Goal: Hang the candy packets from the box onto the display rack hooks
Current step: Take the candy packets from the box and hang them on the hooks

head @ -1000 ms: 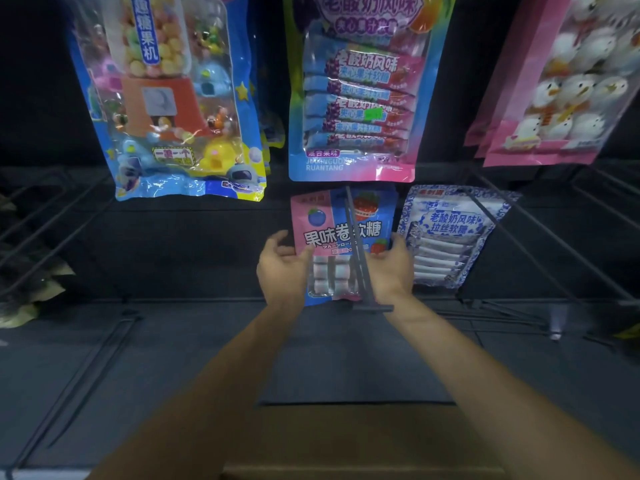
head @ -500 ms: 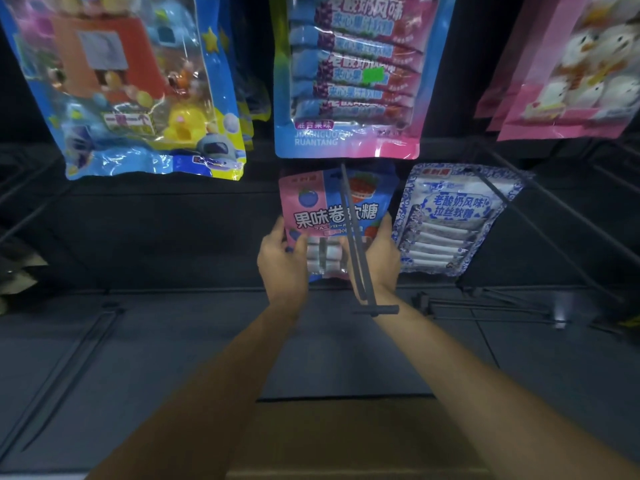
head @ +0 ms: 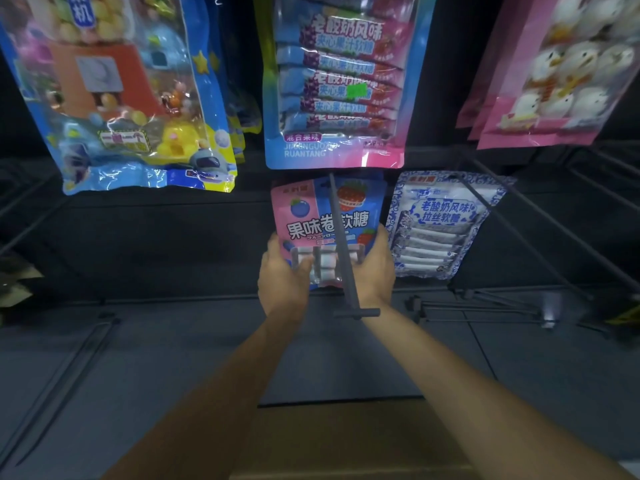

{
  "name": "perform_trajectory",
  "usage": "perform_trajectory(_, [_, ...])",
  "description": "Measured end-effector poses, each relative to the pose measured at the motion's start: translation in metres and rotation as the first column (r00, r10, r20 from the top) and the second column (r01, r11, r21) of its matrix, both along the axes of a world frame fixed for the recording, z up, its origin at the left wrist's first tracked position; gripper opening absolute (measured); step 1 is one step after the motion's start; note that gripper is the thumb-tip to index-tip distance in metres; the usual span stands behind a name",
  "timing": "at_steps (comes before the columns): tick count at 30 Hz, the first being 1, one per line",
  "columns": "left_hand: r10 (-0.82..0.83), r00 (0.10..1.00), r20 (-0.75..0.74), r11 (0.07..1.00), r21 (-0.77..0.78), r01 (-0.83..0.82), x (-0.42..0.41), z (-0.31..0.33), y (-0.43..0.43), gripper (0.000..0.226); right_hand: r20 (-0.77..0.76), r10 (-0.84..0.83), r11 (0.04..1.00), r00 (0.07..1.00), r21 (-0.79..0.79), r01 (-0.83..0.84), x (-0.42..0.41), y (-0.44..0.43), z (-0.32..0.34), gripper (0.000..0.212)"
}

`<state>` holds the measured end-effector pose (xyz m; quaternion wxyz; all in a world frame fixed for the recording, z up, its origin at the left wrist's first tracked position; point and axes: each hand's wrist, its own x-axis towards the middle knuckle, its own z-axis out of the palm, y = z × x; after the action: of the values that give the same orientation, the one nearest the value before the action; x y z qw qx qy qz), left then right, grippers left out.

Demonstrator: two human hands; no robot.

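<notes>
The one head camera looks forward and down at the rack. The middle hook is near.

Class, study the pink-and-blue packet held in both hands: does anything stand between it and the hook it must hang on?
Nothing visible does. The left hand and right hand grip the packet directly, and the hook rod crosses its front up to its top edge. Behind the packet is hidden.

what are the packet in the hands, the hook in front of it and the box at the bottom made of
Packet: thin smooth plastic film, printed pink and blue; a clear window shows the candies.
Hook: seemingly metal rod with matte dark coating; straight, thin, crossbar at its tip.
Box: probably cardboard; dull brown, flat surface.
</notes>
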<state>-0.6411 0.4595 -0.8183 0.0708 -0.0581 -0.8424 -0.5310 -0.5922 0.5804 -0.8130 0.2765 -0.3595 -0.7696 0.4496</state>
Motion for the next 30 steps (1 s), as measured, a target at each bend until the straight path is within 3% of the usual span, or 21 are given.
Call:
perform_trajectory(5, [-0.003,0.995,0.095,0.986,-0.167,0.019,0.010,0.006,-0.002,0.062,0.028,-0.008,1.000,1.000,-0.005,0.008,0.006,0.003,-0.002,0.082])
perform_trajectory(10, [-0.027,0.979,0.202,0.973,-0.218,0.071,0.012,0.012,-0.003,0.052,0.123,0.005,1.000,0.992,-0.009,-0.004,0.012,0.004,0.003,0.081])
perform_trajectory(15, [-0.010,0.943,0.332,0.937,-0.327,0.125,0.019,0.017,-0.015,0.072,0.226,0.061,0.998,0.972,-0.042,-0.053,0.038,0.001,0.013,0.092])
perform_trajectory(17, [-0.034,0.930,0.366,0.912,-0.370,0.179,0.027,0.017,-0.025,0.082,0.270,0.083,0.996,0.959,-0.002,-0.086,0.053,-0.001,0.017,0.086])
perform_trajectory(21, [-0.104,0.939,0.327,0.837,-0.482,0.260,0.057,0.029,-0.044,0.073,0.363,0.159,0.966,0.918,0.134,-0.220,0.090,-0.009,0.032,0.079])
perform_trajectory(24, [-0.178,0.961,0.213,0.715,-0.642,0.275,0.088,0.045,-0.060,0.072,0.482,0.204,0.878,0.852,0.295,-0.377,0.120,-0.018,0.045,0.084])
perform_trajectory(27, [-0.294,0.951,0.098,0.567,-0.783,0.256,0.123,0.058,-0.079,0.085,0.605,0.220,0.791,0.765,0.349,-0.503,0.149,-0.031,0.058,0.097])
perform_trajectory(30, [-0.368,0.928,0.052,0.485,-0.841,0.240,0.154,0.064,-0.101,0.097,0.678,0.238,0.733,0.696,0.344,-0.586,0.180,-0.044,0.071,0.101])
